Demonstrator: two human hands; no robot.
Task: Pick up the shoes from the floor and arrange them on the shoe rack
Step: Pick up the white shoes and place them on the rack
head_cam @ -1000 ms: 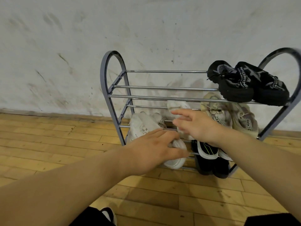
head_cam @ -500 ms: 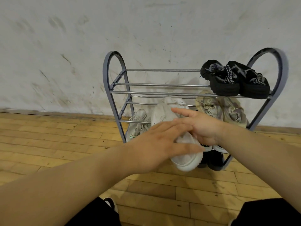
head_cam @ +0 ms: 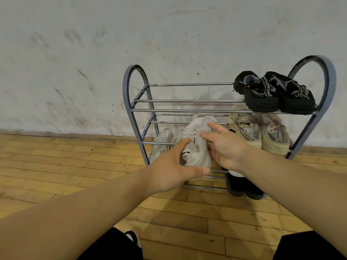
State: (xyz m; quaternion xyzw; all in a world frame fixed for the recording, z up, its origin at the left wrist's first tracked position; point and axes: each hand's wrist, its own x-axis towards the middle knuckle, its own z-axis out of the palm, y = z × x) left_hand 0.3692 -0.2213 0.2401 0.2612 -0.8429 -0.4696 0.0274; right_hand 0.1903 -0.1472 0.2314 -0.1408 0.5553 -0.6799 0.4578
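Observation:
A grey metal shoe rack (head_cam: 135, 102) stands against the wall. My left hand (head_cam: 169, 169) grips the heel of a white sneaker (head_cam: 197, 145) that points into the middle tier. My right hand (head_cam: 225, 147) rests on the sneaker's right side, fingers spread. A second white sneaker (head_cam: 161, 141) lies on the middle tier to the left. Two black shoes (head_cam: 272, 94) sit on the top tier at the right. A cream pair (head_cam: 262, 132) is on the middle tier at the right. Dark shoes (head_cam: 242, 186) sit on the bottom tier, partly hidden by my right forearm.
A scuffed white wall (head_cam: 93, 53) rises behind the rack. The wooden plank floor (head_cam: 75, 166) stretches left of the rack and in front of it. My dark trousers and one shoe tip (head_cam: 131, 239) show at the bottom edge.
The white sneaker has been lifted and turned toe-first toward the middle tier. My left hand now holds its heel, and my right hand has moved onto its side.

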